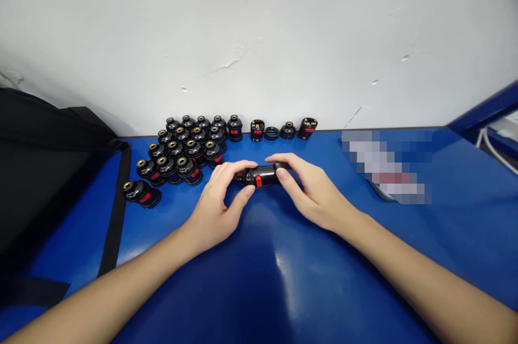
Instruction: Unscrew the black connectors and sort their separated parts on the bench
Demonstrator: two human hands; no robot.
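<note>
Between my hands lies a black lamp socket [267, 175] with a red switch, held on its side just above the blue table. My left hand [218, 203] closes its thumb and fingers around the narrower cap end. On the other end, my right hand [315, 190] grips with thumb and fingers, covering the rim. Several similar lamp sockets [175, 150] stand upright in rows to the left, brass-threaded holes on top. Along the wall sit a socket body [257, 130] with brass contacts showing, a black ring [271, 133], a domed cap [288, 130] and a second open body [308, 128].
A white wall [283, 36] rises behind the blue table [251, 279]. A black bag [48, 171] with a strap [115, 209] takes up the left side. On the right lies a blurred-out object [384, 171]; a blue frame [485, 106] and white cable stand beyond.
</note>
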